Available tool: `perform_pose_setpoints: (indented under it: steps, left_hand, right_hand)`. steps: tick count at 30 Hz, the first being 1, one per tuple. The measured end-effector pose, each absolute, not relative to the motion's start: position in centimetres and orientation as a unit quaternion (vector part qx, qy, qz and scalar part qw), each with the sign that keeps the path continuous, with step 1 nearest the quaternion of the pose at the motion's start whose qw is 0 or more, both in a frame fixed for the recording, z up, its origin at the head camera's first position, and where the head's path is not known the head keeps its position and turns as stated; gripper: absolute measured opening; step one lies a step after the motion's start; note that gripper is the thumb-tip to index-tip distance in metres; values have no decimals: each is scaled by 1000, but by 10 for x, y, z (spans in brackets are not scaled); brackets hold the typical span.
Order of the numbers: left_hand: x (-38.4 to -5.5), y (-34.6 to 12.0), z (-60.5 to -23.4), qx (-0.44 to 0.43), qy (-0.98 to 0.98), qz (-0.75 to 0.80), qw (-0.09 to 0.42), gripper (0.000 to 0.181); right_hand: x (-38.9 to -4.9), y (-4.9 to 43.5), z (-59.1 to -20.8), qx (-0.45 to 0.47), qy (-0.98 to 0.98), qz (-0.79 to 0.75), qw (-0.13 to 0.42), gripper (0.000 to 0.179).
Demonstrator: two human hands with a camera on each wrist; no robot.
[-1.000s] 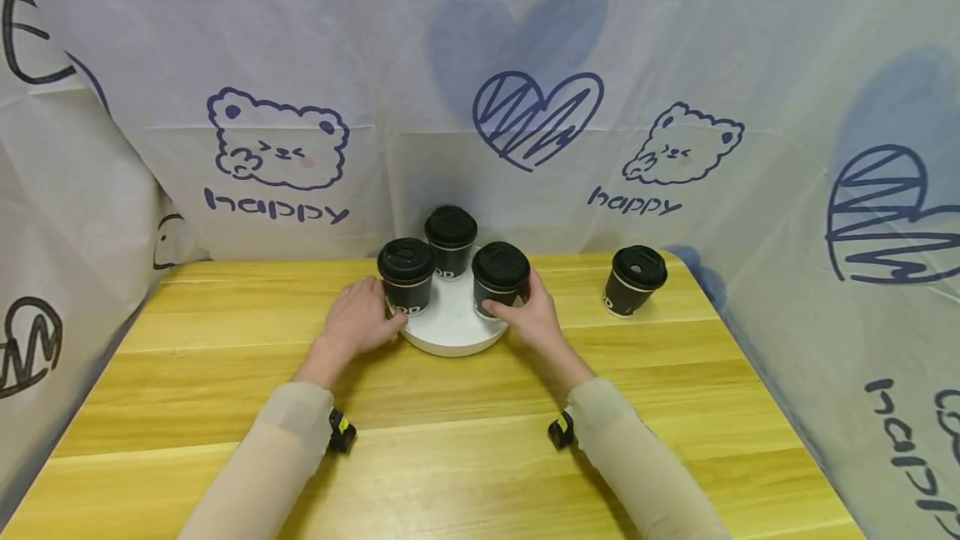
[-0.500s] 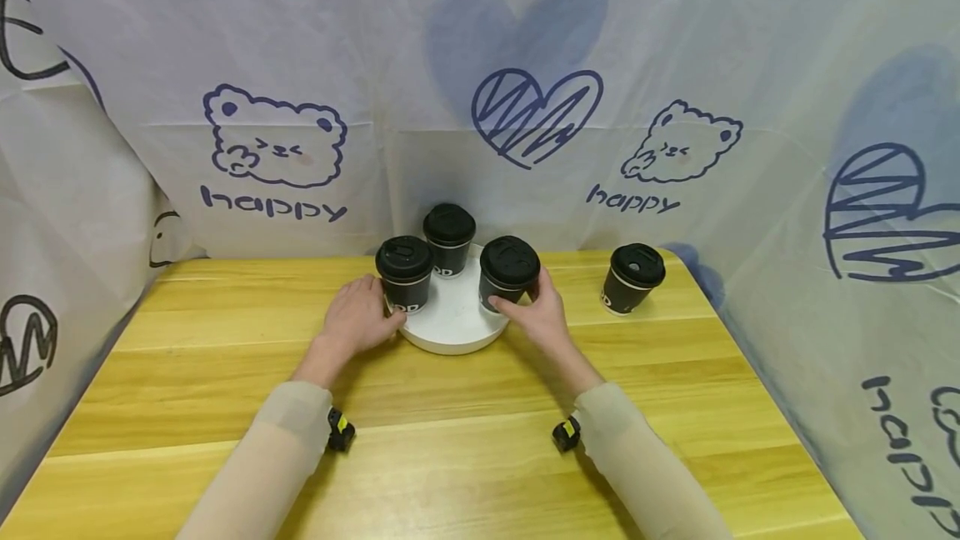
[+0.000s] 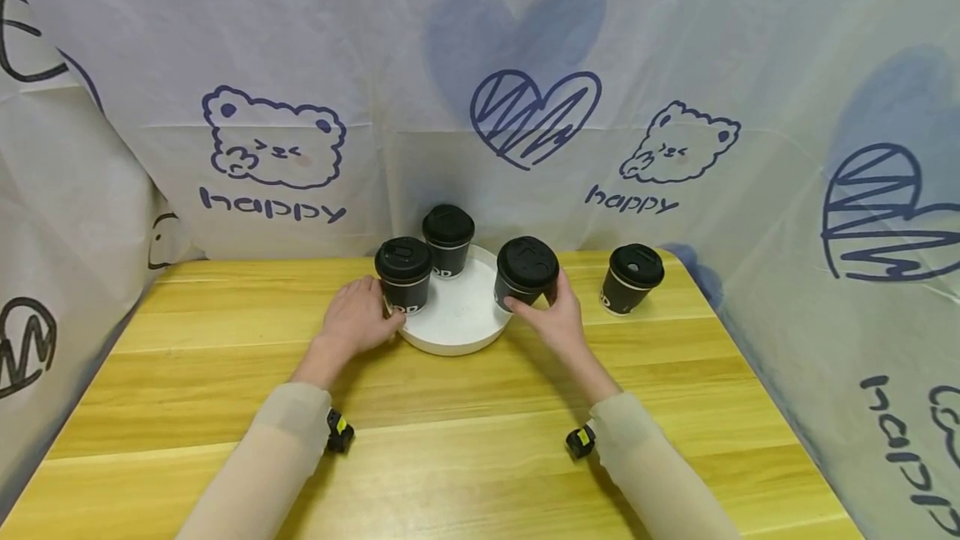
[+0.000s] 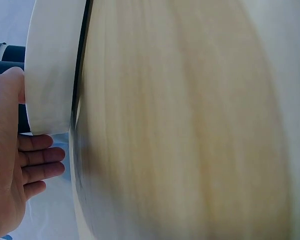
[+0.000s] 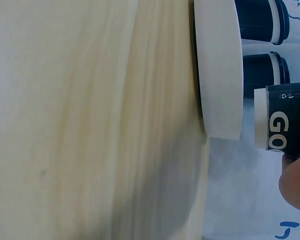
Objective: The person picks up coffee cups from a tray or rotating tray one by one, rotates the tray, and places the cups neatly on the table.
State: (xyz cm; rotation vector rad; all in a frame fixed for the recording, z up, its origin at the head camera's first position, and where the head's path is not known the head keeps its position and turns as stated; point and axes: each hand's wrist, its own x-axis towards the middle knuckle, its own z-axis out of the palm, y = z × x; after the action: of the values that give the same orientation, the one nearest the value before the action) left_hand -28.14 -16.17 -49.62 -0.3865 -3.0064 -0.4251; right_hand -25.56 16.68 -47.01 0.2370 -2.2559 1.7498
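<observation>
My right hand (image 3: pixel 558 325) grips a black lidded coffee cup (image 3: pixel 525 269), thumb at its front and fingers round its far side. In the right wrist view this cup's pale base (image 5: pixel 260 118) is raised off the rim of the round white tray (image 5: pixel 220 75). My left hand (image 3: pixel 358 315) holds the tray's left edge, with its thumb (image 4: pixel 12 80) at the rim and its fingers (image 4: pixel 42 156) along the outer wall. Two matching cups stand upright on the tray: one at the left (image 3: pixel 405 277), right by my left hand, and one at the back (image 3: pixel 448 244).
Another black lidded cup (image 3: pixel 632 277) stands on the wooden table (image 3: pixel 450 457) to the right of the tray. A white cloth (image 3: pixel 420 173) with blue drawings hangs behind the table and along both sides.
My right hand has lifted its cup off the tray and carried it to the right, over the tray's right edge. My left hand and the other cups stay where they were.
</observation>
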Motion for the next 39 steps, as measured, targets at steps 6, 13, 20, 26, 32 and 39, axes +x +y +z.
perform_pose_setpoints:
  steps: [6, 13, 20, 26, 32, 39]
  left_hand:
    - [-281, -162, -497, -124, -981, -141, 40, 71]
    - [-281, -162, -497, -123, -981, -143, 42, 71]
    - [-281, -162, -497, -123, -981, -141, 47, 63]
    - [-281, -161, -497, -123, -981, -144, 49, 63]
    - [-281, -161, -497, -126, -980, -144, 46, 63]
    - [-281, -162, -496, -129, -981, -139, 41, 63]
  right_hand:
    - [-254, 176, -474, 81, -775, 610, 147, 83]
    - [-252, 188, -478, 77, -772, 611, 160, 82]
    - [-250, 200, -481, 77, -759, 623, 171, 78]
    - [-251, 210, -485, 65, -765, 618, 166, 75]
    - [-254, 219, -490, 50, -775, 609, 164, 77]
    - [-254, 224, -490, 8, -793, 591, 148, 77]
